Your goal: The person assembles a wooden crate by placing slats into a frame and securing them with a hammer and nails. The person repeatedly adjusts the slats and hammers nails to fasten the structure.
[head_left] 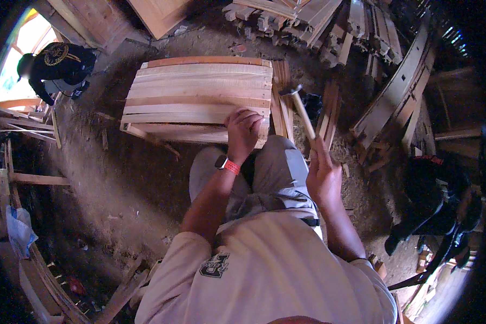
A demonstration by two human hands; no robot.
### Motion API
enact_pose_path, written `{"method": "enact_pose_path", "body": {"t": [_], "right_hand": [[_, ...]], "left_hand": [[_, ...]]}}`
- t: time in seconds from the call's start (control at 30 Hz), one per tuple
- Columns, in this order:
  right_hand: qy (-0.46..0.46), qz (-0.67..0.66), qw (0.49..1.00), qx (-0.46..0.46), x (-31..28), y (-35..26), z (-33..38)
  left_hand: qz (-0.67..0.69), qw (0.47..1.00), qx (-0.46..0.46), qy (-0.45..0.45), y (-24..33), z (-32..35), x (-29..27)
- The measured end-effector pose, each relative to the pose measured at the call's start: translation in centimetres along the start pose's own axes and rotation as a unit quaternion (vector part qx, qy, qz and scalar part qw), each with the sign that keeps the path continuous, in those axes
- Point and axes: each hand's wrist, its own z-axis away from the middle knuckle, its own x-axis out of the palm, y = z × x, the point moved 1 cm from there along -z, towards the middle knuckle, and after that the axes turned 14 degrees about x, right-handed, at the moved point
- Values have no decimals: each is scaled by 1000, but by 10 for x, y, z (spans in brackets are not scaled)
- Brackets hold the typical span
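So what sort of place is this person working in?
Probably a woodworking shop: the right hand holds a hammer, the left hand is at a slatted wooden piece, and rough boards are piled up beyond.

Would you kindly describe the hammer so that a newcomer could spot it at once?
Find the large slatted crate of pale wood at upper centre. Below and right of it, the person's right hand grips a pale wooden-handled hammer. Its dark metal head sets it apart from the brown wooden boards beside it.
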Motion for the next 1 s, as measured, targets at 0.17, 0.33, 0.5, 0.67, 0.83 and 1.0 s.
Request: {"method": "enact_pose_path", "body": {"t": [0.17,0.33,0.5,0.67,0.83,1.0], "right_hand": [[-7,13,999,-31,11,13,5],[-70,66,995,-16,26,31,4],[-67,1,998,4,20,6,1],[-57,40,997,-25,28,15,0],[-71,30,997,-8,20,4,5],[-19,41,998,-52,26,13,8]], "left_hand": [[72,997,-10,-32,-11,6,-1],[150,985,-32,-75,-14,-20,-48],[-158,934,48,-318,-31,-45,-94],[-115,929,21,-351,-54,-53,-78],[-124,933,35,-335,-62,-37,-64],[-215,928,97,-287,-79,-26,-51]]}}
